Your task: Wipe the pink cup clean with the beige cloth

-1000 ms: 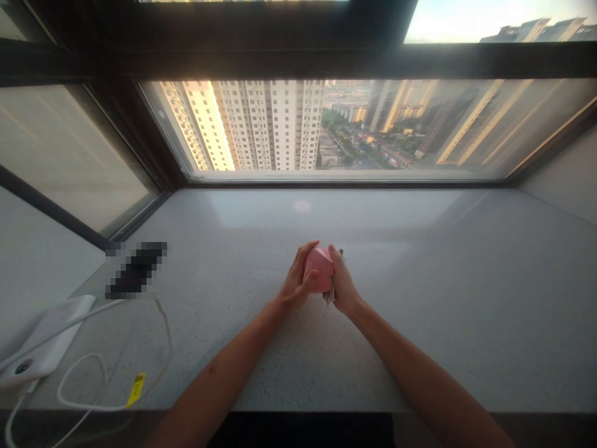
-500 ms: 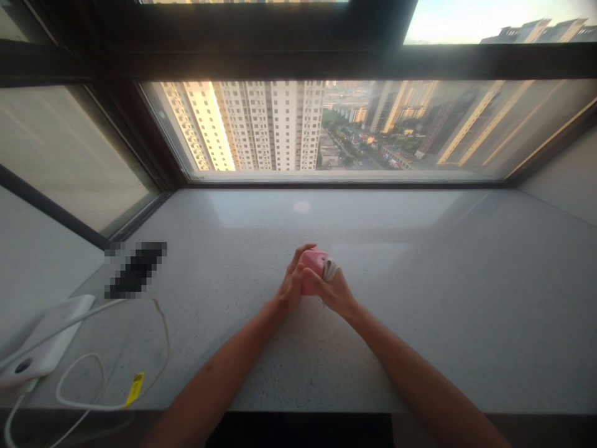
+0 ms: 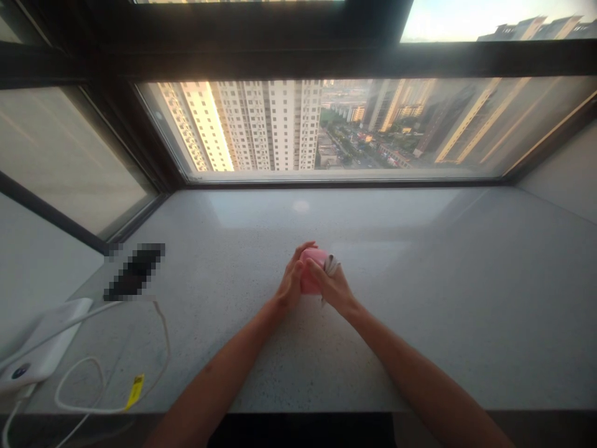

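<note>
Above the middle of the stone sill, a small pink box-like object (image 3: 315, 255) is between my hands. My left hand (image 3: 293, 279) wraps its left side, fingers curled over the far edge. On the right, my right hand (image 3: 332, 284) is closed, its thumb lying across the pink face. A grey-white folded strip, like cloth (image 3: 331, 265), bunches between that hand and the object's right side. A thin pale end hangs below the right hand. The fingers cover much of the object, and its exact kind cannot be made out.
On the left lie a white power bank (image 3: 49, 342), a looped white cable (image 3: 100, 407) with a yellow tag (image 3: 135, 391), and a dark pixelated item (image 3: 135, 272). The grey speckled sill (image 3: 448, 298) ends at a dark-framed window (image 3: 345, 183) at the back.
My right thumb has shifted slightly up the pink object's face, and the grey-white strip has changed shape a little. Both hands still hold on at the same spot.
</note>
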A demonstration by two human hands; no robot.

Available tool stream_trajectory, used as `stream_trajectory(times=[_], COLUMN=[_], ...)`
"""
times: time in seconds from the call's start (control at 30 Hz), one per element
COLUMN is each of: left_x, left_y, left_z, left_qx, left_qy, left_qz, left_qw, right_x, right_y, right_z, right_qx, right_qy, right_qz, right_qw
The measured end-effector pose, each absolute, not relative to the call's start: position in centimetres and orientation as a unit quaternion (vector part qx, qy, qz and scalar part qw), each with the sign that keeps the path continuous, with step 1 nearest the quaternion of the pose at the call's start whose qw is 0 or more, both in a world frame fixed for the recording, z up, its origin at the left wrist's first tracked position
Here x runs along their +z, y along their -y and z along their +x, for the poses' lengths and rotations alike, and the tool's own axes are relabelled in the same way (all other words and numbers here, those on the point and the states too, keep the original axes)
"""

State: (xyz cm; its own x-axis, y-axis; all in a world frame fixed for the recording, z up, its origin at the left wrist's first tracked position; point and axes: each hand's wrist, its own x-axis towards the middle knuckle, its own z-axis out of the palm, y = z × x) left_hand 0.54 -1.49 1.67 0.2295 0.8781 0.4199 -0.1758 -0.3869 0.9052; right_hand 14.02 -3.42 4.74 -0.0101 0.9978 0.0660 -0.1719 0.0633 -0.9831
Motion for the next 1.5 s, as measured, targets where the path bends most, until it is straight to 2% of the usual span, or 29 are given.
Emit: stream_trajectory(times=[0.13, 0.3, 0.53, 0.73, 0.93, 1.07, 1.13, 1.27, 1.33, 1.5], left_x=[1.5, 1.4, 2.2, 1.5, 2.6, 2.5, 2.4, 2.5, 2.5, 2.4], left_y=[1.4, 1.5, 1.8, 1.5, 2.1, 1.9, 1.8, 1.8, 1.9, 1.8], left_z=[0.7, 1.0, 1.0, 1.3, 1.4, 1.7, 1.7, 1.4, 1.3, 1.7], left_qx=[0.570, 0.584, 0.594, 0.596, 0.604, 0.609, 0.604, 0.612, 0.602, 0.614], left_qy=[-0.264, -0.270, -0.271, -0.286, -0.275, -0.300, -0.302, -0.278, -0.279, -0.297], left_qz=[0.671, 0.588, 0.629, 0.534, 0.600, 0.487, 0.474, 0.580, 0.604, 0.491], left_qw=[0.393, 0.491, 0.423, 0.527, 0.447, 0.549, 0.565, 0.460, 0.441, 0.541], right_x=[5.1, 5.2, 4.9, 5.0, 5.4, 5.4, 5.5, 5.7, 5.8, 6.0], right_y=[3.1, 3.4, 3.2, 3.3, 3.3, 3.3, 3.3, 3.3, 3.3, 3.4], right_z=[14.1, 14.0, 14.1, 14.0, 14.3, 14.1, 14.2, 14.5, 14.5, 14.1], right_qx=[0.628, 0.538, 0.625, 0.550, 0.619, 0.561, 0.552, 0.628, 0.651, 0.592], right_qy=[0.336, 0.462, 0.371, 0.516, 0.409, 0.528, 0.547, 0.425, 0.391, 0.504], right_qz=[-0.421, -0.424, -0.397, -0.400, -0.405, -0.373, -0.366, -0.385, -0.384, -0.361], right_qw=[0.562, 0.563, 0.560, 0.520, 0.535, 0.517, 0.512, 0.527, 0.525, 0.515])
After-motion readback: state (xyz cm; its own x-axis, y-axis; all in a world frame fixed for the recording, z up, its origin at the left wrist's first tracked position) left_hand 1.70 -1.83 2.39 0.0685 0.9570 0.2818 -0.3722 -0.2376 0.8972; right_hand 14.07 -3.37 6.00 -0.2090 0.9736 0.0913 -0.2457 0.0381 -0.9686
